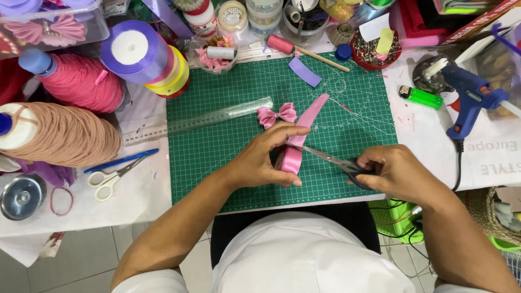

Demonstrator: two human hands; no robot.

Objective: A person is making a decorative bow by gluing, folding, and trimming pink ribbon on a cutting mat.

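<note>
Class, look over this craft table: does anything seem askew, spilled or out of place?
Loose threads lie strewn across the green cutting mat, and the clear ruler sits askew to its grid. Nothing looks spilled or damaged.

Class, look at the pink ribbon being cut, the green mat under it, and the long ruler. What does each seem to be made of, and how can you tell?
Pink ribbon strip: likely satin fabric, with a soft sheen.
Green gridded cutting mat: probably matte rubbery plastic, flat and printed with lines.
Long clear ruler: seemingly transparent plastic, since the mat shows through it.
</note>
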